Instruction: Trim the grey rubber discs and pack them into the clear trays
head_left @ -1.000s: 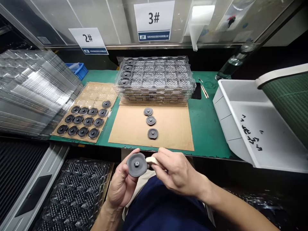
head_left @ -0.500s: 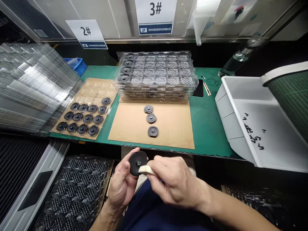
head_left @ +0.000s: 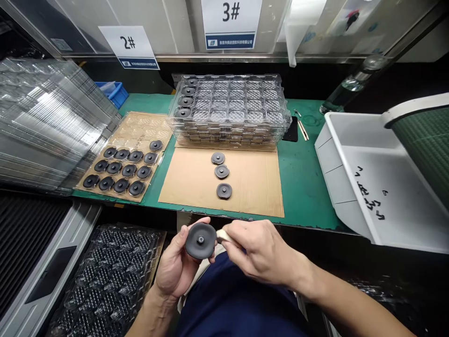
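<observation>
My left hand (head_left: 180, 264) is closed round the edge of a round black disc (head_left: 205, 250) with a small raised hub at its centre. In my right hand (head_left: 257, 252) is a small cream-coloured piece (head_left: 223, 236), pinched between thumb and fingers; its exact kind does not show. Its tip is at the right rim of the disc. Beyond my hands, several similar black discs (head_left: 223, 190) lie in a column on a cardboard sheet (head_left: 189, 182). More discs sit in a clear blister tray (head_left: 136, 126) to the left.
A stack of clear trays (head_left: 228, 128) stands at the back of the green table (head_left: 298, 187). At the right is a grey bin (head_left: 354, 196) with small black scraps inside. Tall stacked trays (head_left: 52, 135) rise at the left, and a clear bottle (head_left: 351, 84) stands behind the bin.
The cream-coloured piece has moved right, from the disc's face near the hub to its right rim. The disc has turned to face the camera more fully.
</observation>
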Tool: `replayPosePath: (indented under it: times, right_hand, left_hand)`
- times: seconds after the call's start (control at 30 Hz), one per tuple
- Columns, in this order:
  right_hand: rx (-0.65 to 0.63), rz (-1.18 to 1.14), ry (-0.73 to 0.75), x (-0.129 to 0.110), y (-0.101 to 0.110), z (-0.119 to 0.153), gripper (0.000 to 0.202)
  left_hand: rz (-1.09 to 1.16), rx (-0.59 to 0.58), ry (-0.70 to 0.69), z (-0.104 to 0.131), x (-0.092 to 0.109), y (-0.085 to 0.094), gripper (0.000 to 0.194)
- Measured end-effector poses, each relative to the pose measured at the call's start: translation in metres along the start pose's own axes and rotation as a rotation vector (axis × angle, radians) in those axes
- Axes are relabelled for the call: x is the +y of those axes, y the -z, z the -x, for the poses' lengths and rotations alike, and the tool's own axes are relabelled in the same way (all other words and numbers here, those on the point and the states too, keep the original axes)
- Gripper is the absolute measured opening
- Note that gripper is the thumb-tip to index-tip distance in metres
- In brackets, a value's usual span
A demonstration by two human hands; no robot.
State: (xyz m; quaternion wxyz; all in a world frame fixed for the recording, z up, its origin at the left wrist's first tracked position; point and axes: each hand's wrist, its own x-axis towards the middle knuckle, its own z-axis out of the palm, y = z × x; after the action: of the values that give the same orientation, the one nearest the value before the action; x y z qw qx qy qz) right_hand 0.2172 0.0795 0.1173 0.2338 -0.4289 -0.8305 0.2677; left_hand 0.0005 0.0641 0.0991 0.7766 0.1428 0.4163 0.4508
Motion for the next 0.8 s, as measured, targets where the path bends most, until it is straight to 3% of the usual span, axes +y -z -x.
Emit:
replayPosePath:
  times: [0.2,0.43,0.57,0.7,0.8]
  right_hand:
    - [0.157,-0.028,-0.025,-0.006,0.007,-0.004,0.017]
    - [0.051,-0.111,0.025,-0.013,0.002,0.001,0.022]
    - [0.080,-0.030,0.008,-0.011,0.003,0.002,0.018]
    - [0.029,-0.023,0.056,-0.011,0.006,0.000,0.021]
    - [0.086,0.065,0.081,-0.010,0.006,-0.002,0.022]
  left_hand:
    - [-0.029,-0.071,-0.061,-0.001,0.000,-0.007,0.042]
    - [-0.022,0.034,-0.080,-0.002,-0.002,-0.007,0.040]
    - [-0.058,-0.030,-0.043,-0.002,0.000,-0.003,0.044]
    - [-0.030,-0.003,-0.043,-0.004,0.000,-0.002,0.042]
    - [-0.070,-0.056,-0.008,-0.006,-0.003,-0.001,0.045]
